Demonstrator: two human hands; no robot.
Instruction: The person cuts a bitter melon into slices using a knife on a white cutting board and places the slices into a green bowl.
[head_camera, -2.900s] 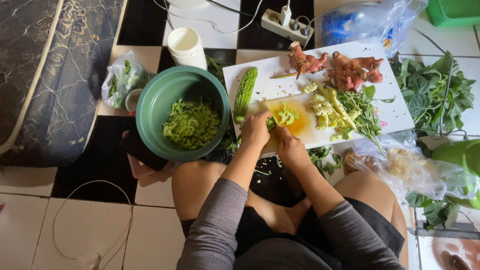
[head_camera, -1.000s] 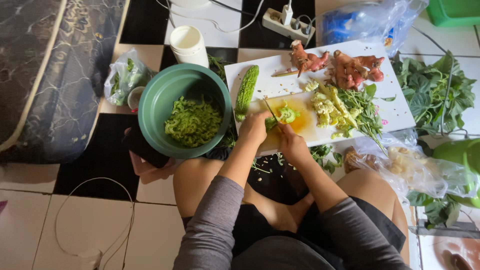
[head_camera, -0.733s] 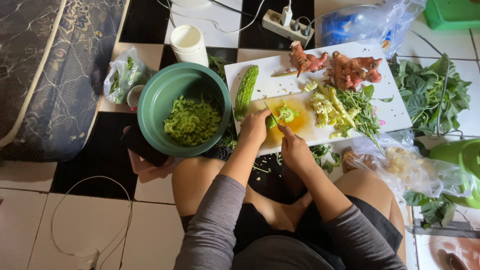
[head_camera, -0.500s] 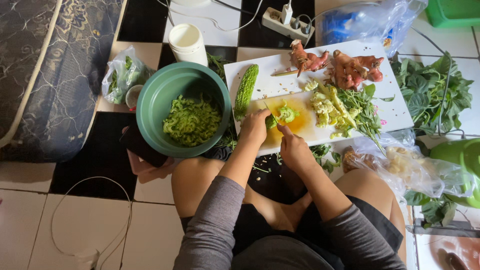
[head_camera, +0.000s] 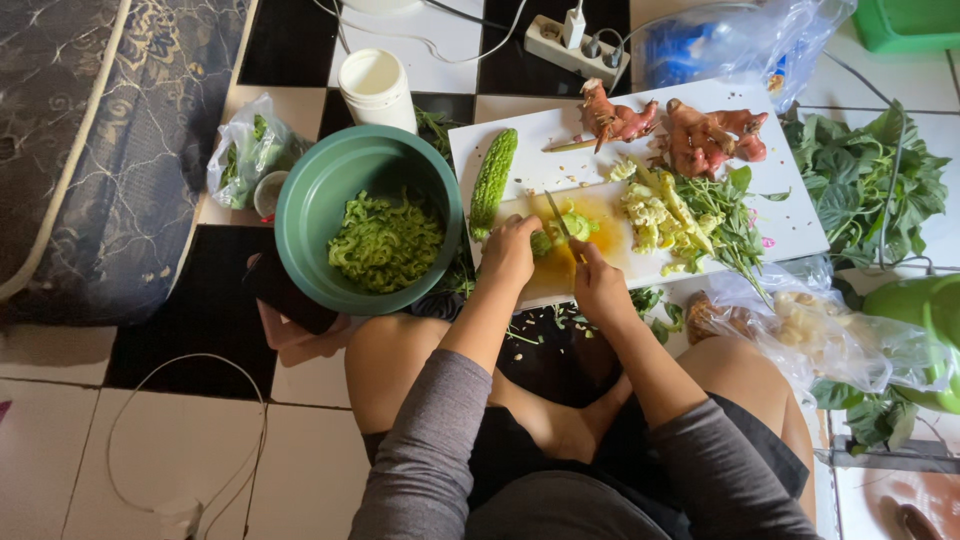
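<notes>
- Two hands work at the near edge of a white cutting board (head_camera: 780, 215) lying on the tiled floor (head_camera: 60, 440).
- Left hand (head_camera: 508, 252) is curled over a short green gourd piece (head_camera: 562, 228), pinning it to the board.
- Right hand (head_camera: 598, 285) is closed around a knife (head_camera: 560, 222), its blade resting across that piece.
- Just left of the board sits a green bowl (head_camera: 300, 215) holding sliced gourd (head_camera: 385, 243).
- A whole bitter gourd (head_camera: 493, 180) lies on the board's left end, near the bowl.
- Farther right on the board: pale chopped vegetables (head_camera: 650, 208), leafy greens (head_camera: 725, 215) and reddish meat pieces (head_camera: 700, 130).
- A white tub (head_camera: 375, 88) stands behind the bowl.
</notes>
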